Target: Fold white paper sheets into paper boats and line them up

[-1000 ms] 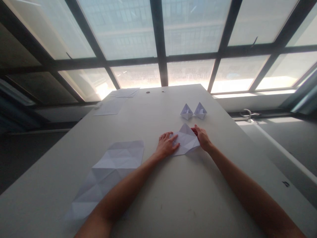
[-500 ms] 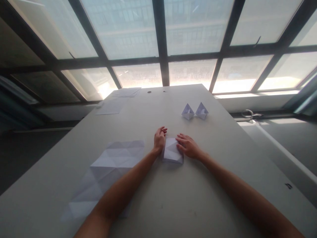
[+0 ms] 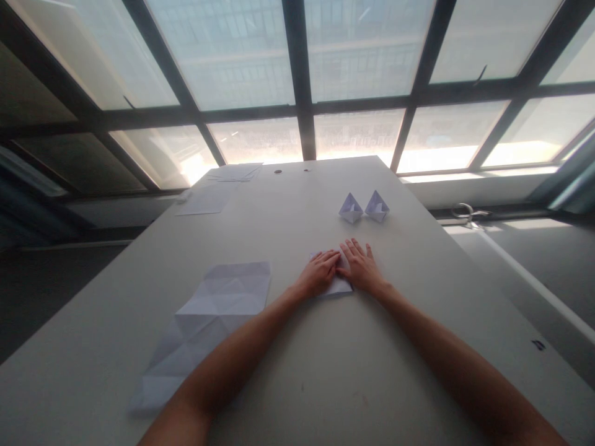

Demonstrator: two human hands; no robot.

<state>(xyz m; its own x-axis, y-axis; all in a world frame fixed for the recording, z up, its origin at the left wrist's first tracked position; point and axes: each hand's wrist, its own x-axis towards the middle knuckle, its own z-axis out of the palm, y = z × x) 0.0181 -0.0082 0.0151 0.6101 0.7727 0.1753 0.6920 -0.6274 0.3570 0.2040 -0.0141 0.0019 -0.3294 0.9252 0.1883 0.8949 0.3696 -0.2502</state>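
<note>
A small folded sheet of white paper (image 3: 338,286) lies flat on the table in front of me, mostly covered by my hands. My left hand (image 3: 320,271) rests on top of it, fingers stretched toward the right. Against the paper's right side lies my right hand (image 3: 361,266), its fingers spread and pointing away from me, the thumb near my left fingertips. Left of my left forearm is a larger creased sheet of paper (image 3: 223,303), partly hidden by the arm. Beyond my hands stand two folded paper boats (image 3: 351,209), side by side.
Flat white sheets (image 3: 204,199) lie at the far left of the white table (image 3: 288,229). A silvery, ring-shaped metal object (image 3: 465,212) sits on the ledge beyond the table's right edge. Dark-framed windows (image 3: 302,80) rise behind the table.
My left hand has moved from beside the folded paper to on top of it. My right hand has shifted slightly right and spread its fingers. The folded paper sits a little further right.
</note>
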